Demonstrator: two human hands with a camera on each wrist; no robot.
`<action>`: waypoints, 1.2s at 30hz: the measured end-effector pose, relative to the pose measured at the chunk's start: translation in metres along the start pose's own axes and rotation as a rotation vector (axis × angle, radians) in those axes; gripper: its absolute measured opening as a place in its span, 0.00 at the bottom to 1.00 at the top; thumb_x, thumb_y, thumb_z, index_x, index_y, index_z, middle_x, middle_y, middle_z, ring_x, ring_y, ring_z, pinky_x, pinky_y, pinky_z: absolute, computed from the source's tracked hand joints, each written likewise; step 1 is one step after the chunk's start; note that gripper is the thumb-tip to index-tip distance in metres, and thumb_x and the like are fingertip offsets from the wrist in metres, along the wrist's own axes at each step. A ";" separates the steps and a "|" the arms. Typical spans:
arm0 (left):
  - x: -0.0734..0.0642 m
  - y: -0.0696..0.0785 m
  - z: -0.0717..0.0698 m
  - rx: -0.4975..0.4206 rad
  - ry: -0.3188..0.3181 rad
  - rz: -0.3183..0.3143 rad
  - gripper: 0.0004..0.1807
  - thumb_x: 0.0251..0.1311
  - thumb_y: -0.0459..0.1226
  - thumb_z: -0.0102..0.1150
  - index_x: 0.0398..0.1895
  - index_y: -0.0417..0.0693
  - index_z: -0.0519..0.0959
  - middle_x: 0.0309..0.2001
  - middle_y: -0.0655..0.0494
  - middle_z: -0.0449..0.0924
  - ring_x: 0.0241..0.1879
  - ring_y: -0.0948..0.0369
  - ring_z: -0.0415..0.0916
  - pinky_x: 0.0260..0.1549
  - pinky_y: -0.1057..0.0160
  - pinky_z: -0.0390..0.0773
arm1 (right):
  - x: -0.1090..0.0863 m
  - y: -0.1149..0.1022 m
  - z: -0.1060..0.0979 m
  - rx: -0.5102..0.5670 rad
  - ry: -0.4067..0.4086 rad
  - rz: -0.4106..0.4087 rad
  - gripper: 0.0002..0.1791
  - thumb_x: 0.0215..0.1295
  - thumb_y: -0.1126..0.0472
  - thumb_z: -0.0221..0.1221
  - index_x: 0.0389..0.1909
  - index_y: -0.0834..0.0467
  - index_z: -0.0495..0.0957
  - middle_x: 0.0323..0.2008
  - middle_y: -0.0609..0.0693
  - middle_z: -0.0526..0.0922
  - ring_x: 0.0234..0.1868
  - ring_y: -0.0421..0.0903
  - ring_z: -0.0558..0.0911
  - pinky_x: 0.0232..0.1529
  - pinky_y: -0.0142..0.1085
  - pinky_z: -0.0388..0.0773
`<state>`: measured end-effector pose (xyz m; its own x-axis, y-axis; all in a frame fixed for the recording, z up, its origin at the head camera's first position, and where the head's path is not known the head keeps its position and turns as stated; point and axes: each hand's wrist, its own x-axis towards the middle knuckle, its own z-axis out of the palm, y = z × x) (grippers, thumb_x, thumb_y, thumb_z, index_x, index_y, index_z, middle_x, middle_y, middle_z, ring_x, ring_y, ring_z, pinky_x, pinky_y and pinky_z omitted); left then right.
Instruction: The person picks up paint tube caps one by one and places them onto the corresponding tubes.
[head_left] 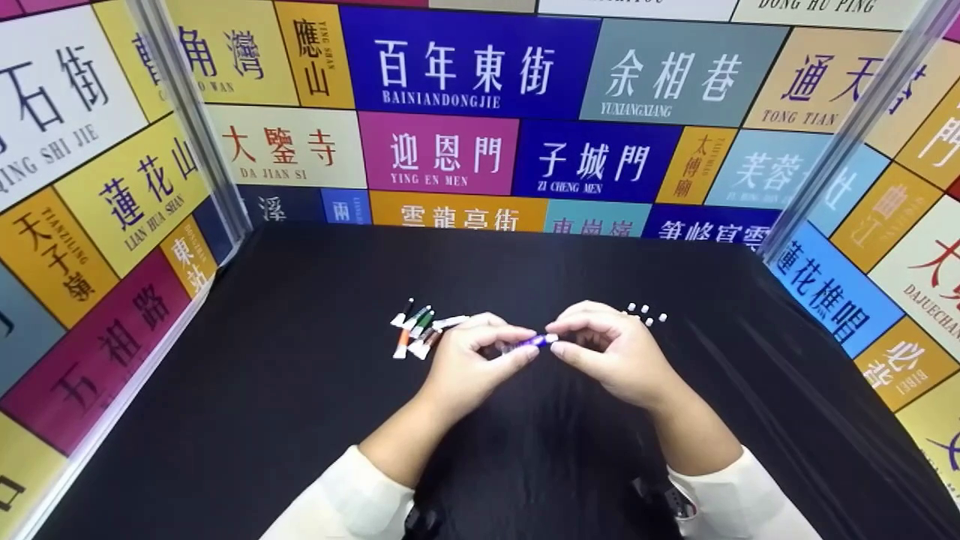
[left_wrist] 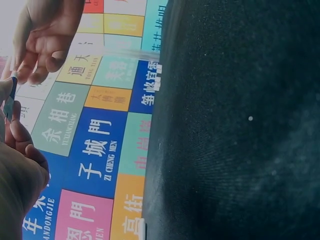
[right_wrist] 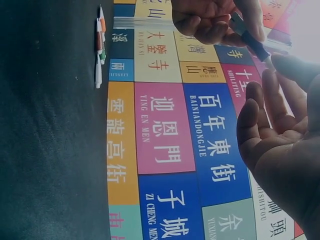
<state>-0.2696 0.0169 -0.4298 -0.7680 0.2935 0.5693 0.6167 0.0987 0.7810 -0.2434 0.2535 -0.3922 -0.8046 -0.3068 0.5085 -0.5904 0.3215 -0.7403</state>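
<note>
In the head view, my left hand (head_left: 472, 360) pinches a small blue paint tube (head_left: 535, 342) between thumb and fingers, over the middle of the table. My right hand (head_left: 622, 352) has its thumb and forefinger on the white cap (head_left: 553, 339) at the tube's right end. Seen from the right wrist, the tube (right_wrist: 256, 47) slants between both hands, its flat pale tail on the left hand's side. Part of the tube (left_wrist: 10, 102) shows at the edge of the left wrist view.
Several paint tubes (head_left: 403, 341), green, orange, black and others, lie in a loose pile beyond my left hand, partly hidden by it. Several small white caps (head_left: 649, 322) lie beyond my right hand. A black cloth (head_left: 300, 420) covers the table, and sign-printed panels (head_left: 465, 60) stand behind it.
</note>
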 end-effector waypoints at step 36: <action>-0.001 0.002 0.000 -0.033 0.012 -0.003 0.10 0.61 0.40 0.79 0.45 0.57 0.94 0.34 0.59 0.88 0.35 0.65 0.81 0.36 0.66 0.83 | -0.001 0.001 -0.002 -0.063 -0.032 -0.083 0.17 0.61 0.72 0.73 0.50 0.58 0.89 0.48 0.52 0.87 0.44 0.49 0.84 0.40 0.29 0.82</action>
<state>-0.2677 0.0165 -0.4282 -0.7719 0.2815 0.5700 0.6086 0.0677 0.7906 -0.2434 0.2556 -0.3923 -0.7510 -0.3629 0.5516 -0.6584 0.3497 -0.6665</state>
